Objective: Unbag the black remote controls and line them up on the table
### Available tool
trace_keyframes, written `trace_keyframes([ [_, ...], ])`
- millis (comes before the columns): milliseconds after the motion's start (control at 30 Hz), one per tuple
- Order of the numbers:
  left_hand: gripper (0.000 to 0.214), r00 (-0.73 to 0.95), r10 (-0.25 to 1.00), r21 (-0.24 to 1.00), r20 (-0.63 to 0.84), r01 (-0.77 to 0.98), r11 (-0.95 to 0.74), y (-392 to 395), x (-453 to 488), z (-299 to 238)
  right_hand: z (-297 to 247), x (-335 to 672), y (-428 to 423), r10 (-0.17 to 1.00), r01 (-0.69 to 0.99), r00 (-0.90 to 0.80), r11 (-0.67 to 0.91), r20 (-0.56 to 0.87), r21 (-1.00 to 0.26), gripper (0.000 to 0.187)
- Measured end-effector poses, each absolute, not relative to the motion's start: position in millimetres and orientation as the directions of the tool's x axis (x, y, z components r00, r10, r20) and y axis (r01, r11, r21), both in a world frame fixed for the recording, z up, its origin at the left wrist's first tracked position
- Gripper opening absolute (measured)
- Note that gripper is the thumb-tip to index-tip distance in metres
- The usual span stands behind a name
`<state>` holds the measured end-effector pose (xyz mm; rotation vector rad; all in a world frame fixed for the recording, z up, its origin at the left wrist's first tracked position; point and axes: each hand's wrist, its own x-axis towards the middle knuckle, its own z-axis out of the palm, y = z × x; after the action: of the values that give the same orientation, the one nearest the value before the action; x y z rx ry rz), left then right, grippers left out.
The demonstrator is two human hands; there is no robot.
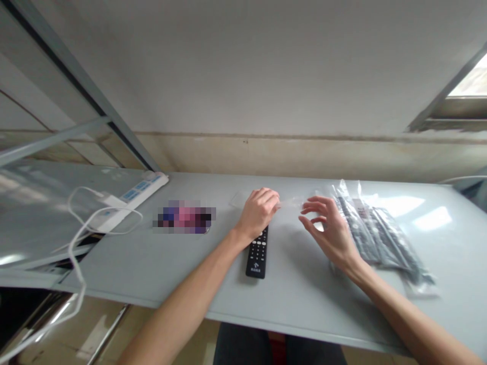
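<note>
Head view: the left hand (257, 214) is curled over a clear plastic film (291, 203) lying on the grey tabletop (300, 299), and the film's strip runs out toward the right hand (329, 228). The left grip is clenched on the film, apparently pinning it flat against the surface (the knuckles hide the exact finger contact). The right grip is released, its fingers arched and open, with the tips just beside the film's far end; contact cannot be confirmed. A black remote control (256, 252) lies just below the left hand. A clear bag of grey rod-like parts (380, 238) sits to the right. Farther left are a pixelated object (184, 217) and a white power strip (133, 200) with a looped white cable (78, 263).
</note>
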<state>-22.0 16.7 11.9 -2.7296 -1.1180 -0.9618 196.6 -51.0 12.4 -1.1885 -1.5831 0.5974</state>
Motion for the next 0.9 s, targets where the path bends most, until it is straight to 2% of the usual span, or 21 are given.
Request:
trace_keyframes([
  [167,0.020,0.579,0.602,0.187,0.549,0.618,-0.764,15.5,-19.9,10.9,9.2,204.2,-45.2,0.886,0.469,-0.049,0.428,0.462,-0.772,0.013],
  [300,0.023,0.588,0.621,0.194,0.519,0.626,-0.755,16.1,-18.8,10.0,10.0,204.2,-45.8,0.855,0.515,-0.070,0.472,0.514,-0.715,0.016],
  [500,0.052,0.528,0.637,0.209,0.562,0.654,-0.727,19.1,-21.7,5.0,19.2,203.7,-50.8,0.800,0.587,0.029,0.471,0.599,-0.659,0.012],
  [633,0.061,0.490,0.662,0.252,0.567,0.661,-0.706,18.7,-22.3,3.9,21.7,206.5,-50.5,0.768,0.598,0.033,0.498,0.640,-0.628,0.012],
  [767,0.060,0.506,0.655,0.244,0.562,0.655,-0.715,18.2,-20.6,4.2,18.6,205.7,-49.3,0.786,0.582,-0.023,0.513,0.618,-0.631,0.015],
  [900,0.049,0.544,0.648,0.228,0.534,0.645,-0.729,18.3,-19.6,2.6,12.2,202.7,-48.3,0.812,0.544,-0.165,0.548,0.560,-0.635,0.023],
])
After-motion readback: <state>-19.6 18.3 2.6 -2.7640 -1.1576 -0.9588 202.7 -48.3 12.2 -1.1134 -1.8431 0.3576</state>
